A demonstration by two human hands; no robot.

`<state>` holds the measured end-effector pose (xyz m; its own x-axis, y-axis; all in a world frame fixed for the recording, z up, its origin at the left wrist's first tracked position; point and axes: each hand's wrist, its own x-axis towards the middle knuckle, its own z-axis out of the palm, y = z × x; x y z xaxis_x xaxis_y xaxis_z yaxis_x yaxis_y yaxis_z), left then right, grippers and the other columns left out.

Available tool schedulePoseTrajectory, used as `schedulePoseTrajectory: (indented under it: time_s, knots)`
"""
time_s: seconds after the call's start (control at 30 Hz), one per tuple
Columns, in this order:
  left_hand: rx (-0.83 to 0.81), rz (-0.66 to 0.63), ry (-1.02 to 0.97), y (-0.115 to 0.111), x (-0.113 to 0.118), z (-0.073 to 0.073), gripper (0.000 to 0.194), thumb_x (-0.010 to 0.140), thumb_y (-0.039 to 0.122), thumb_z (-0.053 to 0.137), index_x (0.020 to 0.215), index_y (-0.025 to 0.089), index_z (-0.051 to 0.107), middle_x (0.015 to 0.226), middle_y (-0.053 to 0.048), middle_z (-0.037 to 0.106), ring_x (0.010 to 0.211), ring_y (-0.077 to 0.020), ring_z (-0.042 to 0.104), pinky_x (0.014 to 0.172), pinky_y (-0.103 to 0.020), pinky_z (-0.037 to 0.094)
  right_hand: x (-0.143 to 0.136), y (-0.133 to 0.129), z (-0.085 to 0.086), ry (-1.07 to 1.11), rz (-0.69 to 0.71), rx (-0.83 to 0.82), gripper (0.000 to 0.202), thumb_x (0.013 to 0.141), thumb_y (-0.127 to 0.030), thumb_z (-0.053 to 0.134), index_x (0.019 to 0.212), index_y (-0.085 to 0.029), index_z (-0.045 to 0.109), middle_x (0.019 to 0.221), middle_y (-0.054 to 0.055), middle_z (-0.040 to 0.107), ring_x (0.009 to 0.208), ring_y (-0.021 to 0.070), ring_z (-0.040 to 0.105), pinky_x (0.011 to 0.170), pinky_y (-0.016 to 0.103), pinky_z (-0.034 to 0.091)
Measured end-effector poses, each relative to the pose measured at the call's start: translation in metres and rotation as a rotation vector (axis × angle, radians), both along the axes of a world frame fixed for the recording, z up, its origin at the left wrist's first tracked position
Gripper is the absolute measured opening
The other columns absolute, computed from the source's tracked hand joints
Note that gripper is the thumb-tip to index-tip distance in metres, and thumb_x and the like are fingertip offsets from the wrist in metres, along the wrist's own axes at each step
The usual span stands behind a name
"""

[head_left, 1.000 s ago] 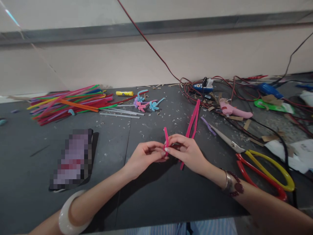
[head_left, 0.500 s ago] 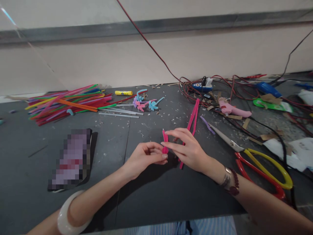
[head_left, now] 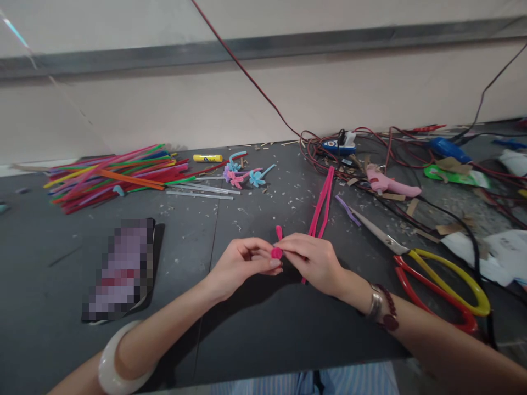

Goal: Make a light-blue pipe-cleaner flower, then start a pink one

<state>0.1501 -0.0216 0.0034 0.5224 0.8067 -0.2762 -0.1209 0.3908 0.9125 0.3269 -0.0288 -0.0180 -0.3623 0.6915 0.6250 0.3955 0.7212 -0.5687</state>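
A short piece of bright pink pipe cleaner (head_left: 276, 253), bent into loops, is held above the dark table (head_left: 247, 323). My left hand (head_left: 249, 263) is closed on its lower part, thumb and fingers pinching it. From the other side, my right hand (head_left: 315, 259) pinches the same piece, fingers drawn together; one loop sticks up between the hands. Longer pink pipe cleaners (head_left: 323, 200) lie on the table behind my right hand, which partly covers them. Finished small pipe cleaner flowers (head_left: 256, 177) in blue, pink and purple lie farther back.
To the left is a pile of coloured pipe cleaners (head_left: 111, 175), with a yellow glue stick (head_left: 207, 158) and clear sticks (head_left: 201, 193) nearby. A blurred-out phone-like item (head_left: 121, 269) lies at front left. Scissors (head_left: 411, 252), a pink glue gun (head_left: 391, 184) and tangled cables occupy the right.
My right hand's fingers, spread over the pink piece before, have closed in a pinch. The piece, upright earlier, is now bent. My left hand stays nearly in place.
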Motion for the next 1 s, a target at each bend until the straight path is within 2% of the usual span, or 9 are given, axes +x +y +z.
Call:
schedulePoseTrajectory:
  time_s: [0.2, 0.33, 0.57, 0.73, 1.0]
  knots:
    - [0.056, 0.072, 0.037, 0.002, 0.000, 0.001, 0.011, 0.063, 0.015, 0.068, 0.073, 0.014, 0.064, 0.064, 0.000, 0.066, 0.062, -0.0113, 0.061, 0.065, -0.024, 0.049, -0.011, -0.007, 0.002, 0.204, -0.080, -0.322, 0.014, 0.079, -0.019, 0.052, 0.086, -0.020, 0.064, 0.080, 0.002, 0.067, 0.070, 0.0125, 0.062, 0.063, 0.024, 0.051]
    - [0.119, 0.106, 0.076, 0.003, 0.000, -0.001, 0.011, 0.061, 0.015, 0.069, 0.071, 0.015, 0.065, 0.066, 0.000, 0.066, 0.064, -0.0109, 0.059, 0.066, -0.023, 0.046, -0.015, -0.009, 0.002, 0.350, -0.072, -0.499, 0.012, 0.077, -0.024, 0.055, 0.082, -0.018, 0.064, 0.074, 0.002, 0.066, 0.067, 0.0131, 0.063, 0.059, 0.024, 0.052]
    - [0.080, 0.137, 0.077, 0.005, -0.001, -0.004, 0.010, 0.061, 0.015, 0.070, 0.070, 0.015, 0.065, 0.069, 0.000, 0.066, 0.067, -0.0098, 0.058, 0.068, -0.021, 0.044, -0.015, -0.008, 0.005, 0.354, -0.004, -0.556, 0.011, 0.076, -0.020, 0.054, 0.080, -0.018, 0.064, 0.077, 0.003, 0.064, 0.070, 0.0129, 0.061, 0.063, 0.025, 0.051]
    - [-0.001, 0.153, 0.070, 0.006, -0.001, -0.002, 0.010, 0.060, 0.016, 0.070, 0.068, 0.014, 0.065, 0.066, -0.001, 0.065, 0.065, -0.0108, 0.058, 0.067, -0.023, 0.045, -0.015, -0.008, 0.005, 0.388, 0.016, -0.670, 0.009, 0.075, -0.022, 0.055, 0.077, -0.016, 0.062, 0.070, 0.002, 0.062, 0.063, 0.0118, 0.060, 0.059, 0.024, 0.051]
    - [-0.007, 0.171, 0.063, 0.008, -0.001, -0.003, 0.011, 0.058, 0.016, 0.072, 0.066, 0.014, 0.065, 0.066, 0.000, 0.064, 0.064, -0.0104, 0.058, 0.066, -0.023, 0.045, -0.016, -0.011, 0.004, 0.473, 0.089, -0.818, 0.011, 0.074, -0.025, 0.057, 0.078, -0.015, 0.058, 0.068, 0.001, 0.060, 0.063, 0.0114, 0.060, 0.062, 0.026, 0.052]
